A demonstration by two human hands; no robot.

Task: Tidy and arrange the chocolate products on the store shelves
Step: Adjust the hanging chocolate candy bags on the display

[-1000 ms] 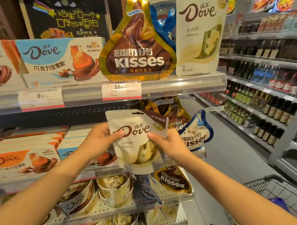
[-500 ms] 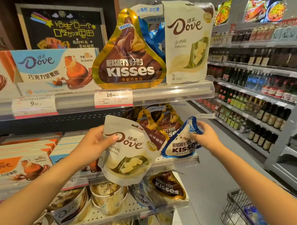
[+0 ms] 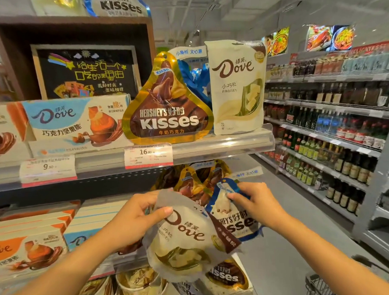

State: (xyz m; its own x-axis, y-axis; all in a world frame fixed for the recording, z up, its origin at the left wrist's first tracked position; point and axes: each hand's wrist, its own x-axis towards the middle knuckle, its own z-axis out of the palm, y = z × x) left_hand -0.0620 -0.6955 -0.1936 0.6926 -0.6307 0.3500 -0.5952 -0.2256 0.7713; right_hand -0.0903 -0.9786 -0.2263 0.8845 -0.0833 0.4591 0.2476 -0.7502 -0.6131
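Note:
My left hand point(image 3: 133, 218) grips a cream Dove white-chocolate pouch point(image 3: 182, 247) by its upper left edge, tilted in front of the middle shelf. My right hand point(image 3: 256, 204) pinches the top of a blue-and-white Hershey's Kisses bag point(image 3: 232, 218) just right of the pouch, partly behind it. Gold Kisses bags point(image 3: 194, 183) hang behind both. On the shelf above stand a gold Kisses bag point(image 3: 168, 106) and another cream Dove pouch point(image 3: 238, 86).
Dove boxes point(image 3: 63, 121) fill the upper shelf's left, more Dove boxes point(image 3: 22, 249) the middle shelf. Dove tubs point(image 3: 136, 281) and a Kisses bag point(image 3: 226, 275) sit lower. A cart point(image 3: 323, 293) stands at lower right; bottle shelves point(image 3: 332, 142) line the aisle.
My right hand let go of the Dove pouch, reached right and took the blue Kisses bag by its top, pulling it closer. The left hand kept the pouch, now tilted. The view rose.

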